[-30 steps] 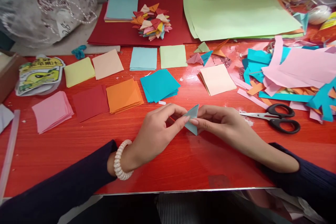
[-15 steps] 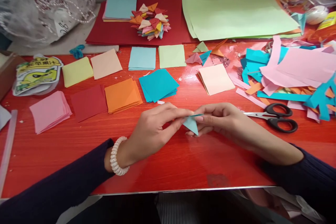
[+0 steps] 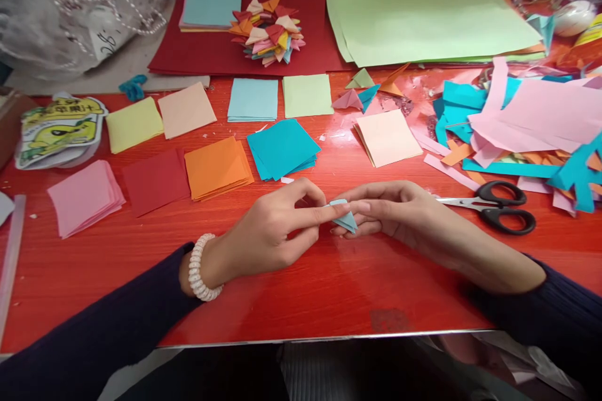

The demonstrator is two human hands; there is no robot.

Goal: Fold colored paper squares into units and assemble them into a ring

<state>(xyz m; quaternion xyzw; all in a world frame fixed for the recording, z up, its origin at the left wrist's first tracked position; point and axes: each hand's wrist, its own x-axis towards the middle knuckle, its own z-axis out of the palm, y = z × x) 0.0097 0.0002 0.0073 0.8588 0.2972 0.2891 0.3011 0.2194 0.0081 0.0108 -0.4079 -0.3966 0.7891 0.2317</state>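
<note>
A small folded piece of light blue paper (image 3: pixel 347 220) is between my two hands, above the red table (image 3: pixel 301 301). My left hand (image 3: pixel 282 222) presses it with the index finger laid across its face. My right hand (image 3: pixel 390 210) pinches its right side between thumb and fingers, the other fingers curled underneath. Just behind the hands lies a stack of teal squares (image 3: pixel 283 148). Orange squares (image 3: pixel 216 169) are left of that, and a peach stack (image 3: pixel 389 138) lies behind my right hand.
Black-handled scissors (image 3: pixel 498 205) lie right of my right hand, beside a heap of paper scraps (image 3: pixel 536 116). Farther back are a folded-paper ring (image 3: pixel 270 34) and green sheets (image 3: pixel 433 19). Pink squares (image 3: pixel 85 197) and a pouch (image 3: pixel 61 128) are at the left.
The light blue paper has turned and looks smaller and narrower. My left index finger has moved onto its face, and the left thumb has drawn back. The camera view has shifted slightly.
</note>
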